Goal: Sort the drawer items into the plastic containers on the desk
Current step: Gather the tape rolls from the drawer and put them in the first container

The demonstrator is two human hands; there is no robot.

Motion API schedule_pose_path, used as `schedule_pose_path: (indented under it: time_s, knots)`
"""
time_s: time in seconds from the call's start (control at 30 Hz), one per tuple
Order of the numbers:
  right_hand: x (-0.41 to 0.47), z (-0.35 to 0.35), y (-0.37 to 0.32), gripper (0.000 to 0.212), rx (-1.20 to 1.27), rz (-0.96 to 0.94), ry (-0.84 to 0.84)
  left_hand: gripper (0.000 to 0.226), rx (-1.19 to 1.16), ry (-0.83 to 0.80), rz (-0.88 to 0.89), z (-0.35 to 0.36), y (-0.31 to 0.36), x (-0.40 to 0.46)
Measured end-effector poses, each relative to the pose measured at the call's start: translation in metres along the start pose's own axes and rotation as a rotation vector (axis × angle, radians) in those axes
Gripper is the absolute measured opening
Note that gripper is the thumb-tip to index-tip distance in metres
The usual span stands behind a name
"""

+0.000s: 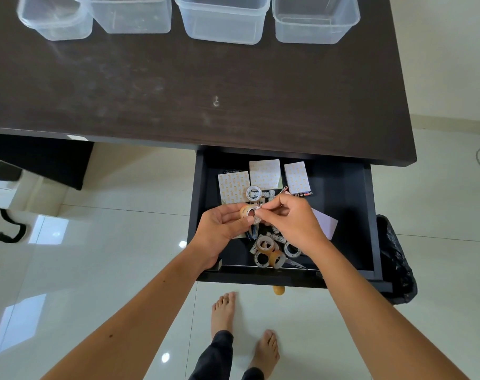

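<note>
We start with the dark desk [178, 86], which fills the upper half of the frame. Along its far edge, at the top of the frame, we see four clear plastic containers [222, 20] in a row, open side up and seemingly with nothing in them yet, which we take to mean the sorting has hardly begun.

Below the desk's front edge, right of center, the drawer [343, 204] is pulled out toward us, so its contents lie within easy reach. Inside it, toward the back, are three patterned paper packets [264, 174], lying flat. Batteries [303, 193] lie scattered just in front of them, long axes mostly across the frame. Near the drawer's front edge we find a cluster of small tape rolls [266, 246], some flat with the hole facing up, one tipped on its side.

At the center of the frame, above the drawer, our left hand [222, 229] curls its fingers around a small tan tape roll [248, 212], held on edge so its hole faces roughly toward us. Our right hand [293, 220] pinches at the same spot with thumb and forefinger, on what looks like a second, paler roll beside the first. We judge that we are gathering like items into one hand before carrying them up to a container.
</note>
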State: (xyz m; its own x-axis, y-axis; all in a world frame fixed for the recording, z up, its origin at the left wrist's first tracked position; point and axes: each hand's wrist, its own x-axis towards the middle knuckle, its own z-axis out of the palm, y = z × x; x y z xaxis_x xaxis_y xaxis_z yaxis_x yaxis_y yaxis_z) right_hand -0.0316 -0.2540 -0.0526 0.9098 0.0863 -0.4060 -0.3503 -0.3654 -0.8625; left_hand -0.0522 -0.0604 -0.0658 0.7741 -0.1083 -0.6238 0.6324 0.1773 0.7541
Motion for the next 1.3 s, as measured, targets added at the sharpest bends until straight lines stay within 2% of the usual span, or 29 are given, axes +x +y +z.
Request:
schedule_pose_path:
  time_s: [0.17,0.3,0.43,0.53,0.63,0.8,0.9,0.97,1.1,1.3]
  knots:
    - [0.01,-0.007,-0.001,0.009,-0.021,-0.016,0.01,0.036,-0.034,0.03,0.004,0.0,0.0,-0.002]
    - [0.038,-0.003,0.003,0.018,-0.239,-0.12,0.102,0.038,-0.035,0.038,0.013,0.001,0.001,-0.003]
    - [0.059,0.009,0.005,0.038,-0.417,-0.219,0.021,0.041,-0.067,0.044,0.025,0.002,0.002,-0.003]
    - [0.063,0.012,0.007,0.032,-0.497,-0.236,0.014,0.041,-0.054,0.041,0.022,0.002,0.002,-0.003]
    - [0.06,0.01,0.008,0.017,-0.451,-0.233,0.066,0.041,-0.062,0.043,0.014,0.001,0.001,-0.002]
    - [0.044,-0.01,0.006,0.012,-0.21,-0.104,0.162,0.038,-0.068,0.045,0.025,0.002,0.002,-0.003]
    - [0.028,-0.026,0.001,0.014,0.064,-0.057,0.128,0.041,-0.07,0.056,0.028,0.003,0.003,-0.003]
    - [0.018,-0.03,-0.003,0.016,0.152,-0.045,0.061,0.041,-0.071,0.063,0.03,0.004,0.004,-0.003]
    - [0.005,-0.023,-0.01,0.015,0.063,-0.05,-0.039,0.04,-0.065,0.022,0.061,0.005,0.006,-0.004]
    - [0.004,-0.017,-0.009,0.015,0.124,-0.063,-0.025,0.036,-0.035,-0.013,0.122,0.004,0.01,-0.005]
